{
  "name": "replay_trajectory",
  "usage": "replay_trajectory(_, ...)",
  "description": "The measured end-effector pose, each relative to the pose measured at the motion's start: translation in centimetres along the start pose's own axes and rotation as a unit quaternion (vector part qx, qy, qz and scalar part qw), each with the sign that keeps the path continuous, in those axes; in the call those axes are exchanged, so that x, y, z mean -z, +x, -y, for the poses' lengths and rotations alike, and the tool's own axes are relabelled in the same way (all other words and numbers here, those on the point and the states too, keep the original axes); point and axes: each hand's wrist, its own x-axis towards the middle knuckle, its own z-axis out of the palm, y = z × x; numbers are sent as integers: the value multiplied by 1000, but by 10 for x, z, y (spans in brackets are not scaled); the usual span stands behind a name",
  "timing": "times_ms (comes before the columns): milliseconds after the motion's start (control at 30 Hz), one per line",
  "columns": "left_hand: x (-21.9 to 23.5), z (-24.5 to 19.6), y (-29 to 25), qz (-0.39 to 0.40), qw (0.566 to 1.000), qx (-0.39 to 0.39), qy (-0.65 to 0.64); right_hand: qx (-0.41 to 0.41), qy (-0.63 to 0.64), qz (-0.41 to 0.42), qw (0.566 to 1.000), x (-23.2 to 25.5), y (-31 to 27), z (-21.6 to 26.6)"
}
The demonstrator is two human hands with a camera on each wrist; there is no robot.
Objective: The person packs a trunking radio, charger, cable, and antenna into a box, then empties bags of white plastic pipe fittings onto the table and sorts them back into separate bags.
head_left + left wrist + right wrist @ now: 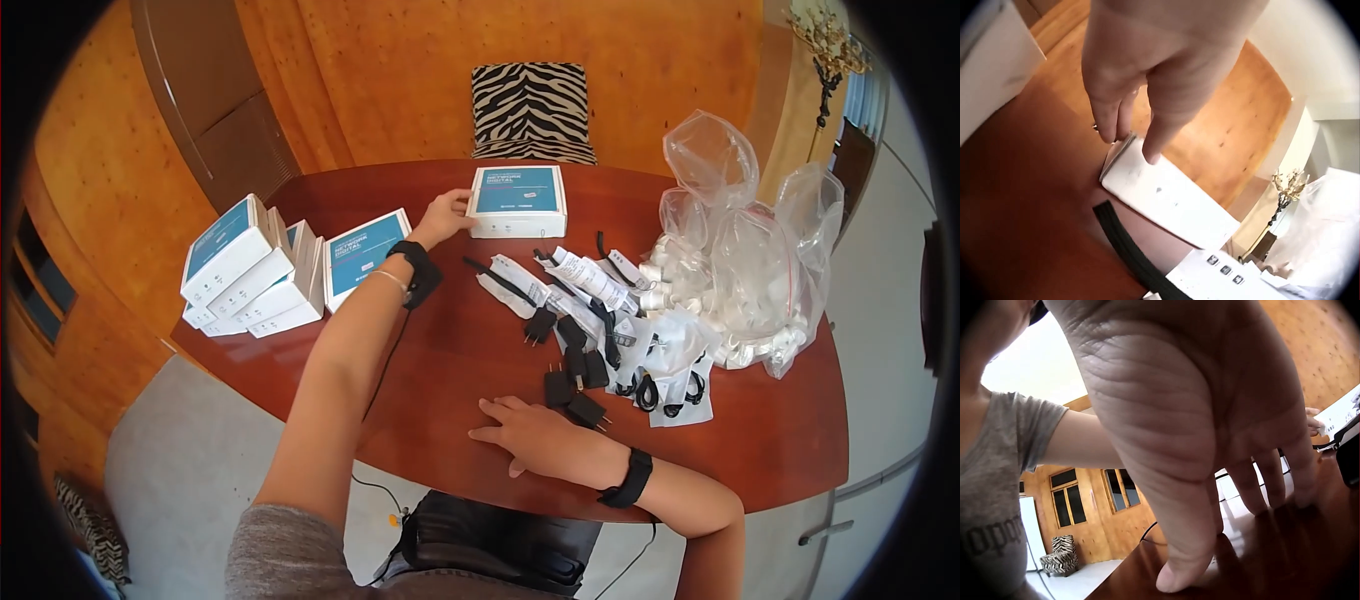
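Observation:
A white box [517, 195] with a teal printed top lies flat near the table's far edge. My left hand [443, 218] is at its left end. In the left wrist view the thumb [1152, 150] rests on the box's white face while the fingers [1109, 125] reach round the end, pinching its corner. My right hand [540, 437] holds nothing; its spread fingers rest on the tabletop near the front edge. Just beyond them lie several black power adapters [586, 408].
Stacked teal-and-white boxes [225, 265] stand at the table's left, with another box [362, 258] leaning beside them. Bagged cables [668, 368] lie right of centre. Large clear plastic bags [745, 250] of white parts fill the right side. A zebra-print chair [530, 110] stands behind the table.

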Motion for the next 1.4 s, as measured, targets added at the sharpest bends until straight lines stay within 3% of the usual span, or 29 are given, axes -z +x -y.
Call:
replay_trajectory(67,10,-27,-27,-66,997,-14,-44,4,0,-6,1000,1,0,0)
replay_trajectory(133,33,-40,-55,-62,997,-37,-8,-1,1,-6,1000,3,-1,1)
replay_trajectory(200,59,-54,-94,-3,976,-49,211,0,7,-14,1000,1,-1,1)
replay_trajectory(267,83,-31,-120,62,950,28,306,2,11,-20,1000,0,-2,1)
replay_trajectory(333,83,-21,-146,74,849,212,478,-2,12,-25,1000,0,-2,2)
replay_trajectory(400,93,-5,-167,82,848,221,474,0,15,-26,1000,1,-2,1)
replay_trajectory(533,93,3,-199,59,868,173,462,1,23,-35,999,1,-3,1)
replay_trajectory(600,90,-1,-216,31,903,127,410,0,30,-32,999,4,-4,1)
replay_trajectory(767,64,-61,-272,80,920,99,371,5,43,-28,999,8,-2,-1)
replay_trajectory(833,50,-86,-296,96,928,56,356,-13,131,-117,984,17,-3,4)
replay_trajectory(867,40,-106,-307,103,916,60,382,-13,131,-117,984,17,-1,5)
replay_trajectory(933,25,-130,-324,130,918,65,369,-73,190,-197,959,18,2,7)
replay_trajectory(1000,16,-140,-338,159,921,17,356,-59,192,-206,958,14,3,3)
replay_trajectory(1067,7,-146,-345,163,919,18,359,-57,182,-218,957,11,4,1)
replay_trajectory(1167,6,-149,-348,116,953,36,279,-48,139,-240,960,7,4,-7)
replay_trajectory(1233,10,-156,-346,68,963,-28,259,-48,173,-273,945,18,2,-7)
replay_trajectory(1267,12,-156,-344,68,963,-28,258,-48,206,-306,928,25,0,-6)
replay_trajectory(1333,15,-156,-342,25,946,-107,304,-53,214,-337,915,37,-2,0)
replay_trajectory(1400,14,-160,-339,-6,941,-110,321,-69,220,-381,895,46,-7,6)
